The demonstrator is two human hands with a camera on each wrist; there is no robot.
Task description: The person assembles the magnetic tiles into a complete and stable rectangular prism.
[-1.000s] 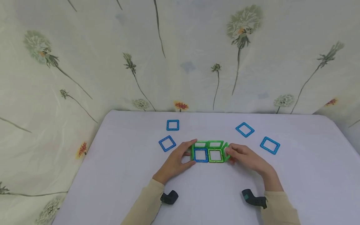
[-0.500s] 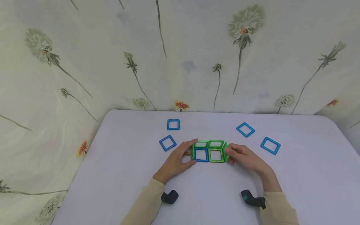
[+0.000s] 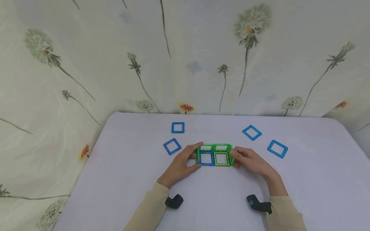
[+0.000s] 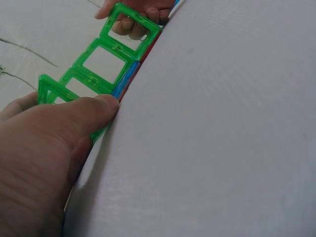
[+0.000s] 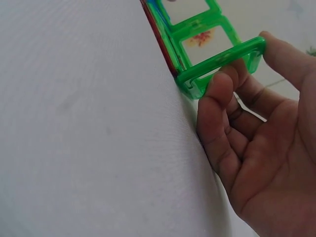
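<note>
In the middle of the table, a low build of square magnetic tiles has a blue tile [image 3: 213,158] and a green tile [image 3: 221,165] lying side by side, with green tiles [image 3: 222,144] standing along their far edge. My left hand [image 3: 180,165] spans the build's left end, thumb at the near corner and a finger at the far one, gripping the upright green end tile [image 4: 61,90]. My right hand [image 3: 254,160] pinches another green tile [image 5: 222,59] upright at the right end, thumb on its top edge and curled fingers against its outer side.
Two loose blue square tiles [image 3: 178,132] lie on the white tablecloth [image 3: 219,199] behind the left hand. Two more blue tiles [image 3: 275,152] lie beyond the right hand. A floral curtain [image 3: 190,77] hangs behind the table. Each wrist wears a black camera mount [image 3: 174,201].
The right hand has tilted the right end tile inward and moved slightly left, so this tile now stands close against the build's end. The left hand has stayed in place.
</note>
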